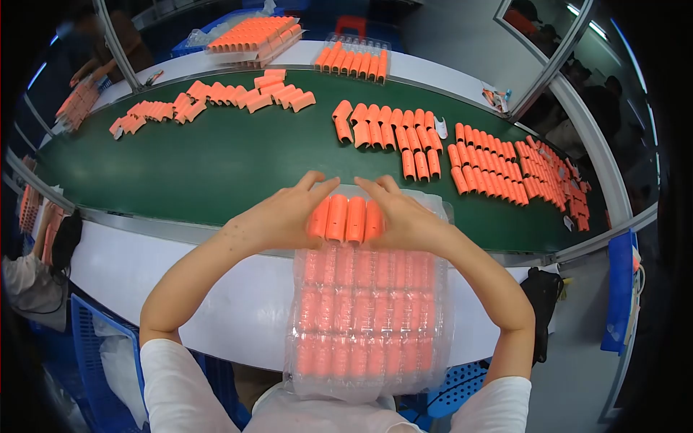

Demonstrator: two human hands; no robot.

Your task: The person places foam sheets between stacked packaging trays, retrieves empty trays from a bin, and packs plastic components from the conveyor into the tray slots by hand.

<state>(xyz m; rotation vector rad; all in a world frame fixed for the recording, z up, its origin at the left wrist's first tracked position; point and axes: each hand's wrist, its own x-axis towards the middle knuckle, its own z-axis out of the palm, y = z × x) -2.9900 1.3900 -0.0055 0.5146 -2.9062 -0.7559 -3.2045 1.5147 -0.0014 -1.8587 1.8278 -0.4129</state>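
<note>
My left hand [294,215] and my right hand [406,216] press in from both ends of a short row of orange curved plastic covers [346,219]. Thumbs and fingers arch around the row, and the end covers are partly hidden by the hands. This row sits at the far end of a clear plastic blister tray [442,317], in front of my body. Under the clear plastic, several more rows of orange covers show through. The tray reaches from the white table ledge [216,296] toward the green belt [238,173].
On the belt lie a loose line of covers [234,95] at the left, grouped covers [386,126] and dense rows [487,162] at the right. Filled trays [256,36] stand on the far ledge. Metal frame posts [115,43] flank the belt. Another person [36,281] is at far left.
</note>
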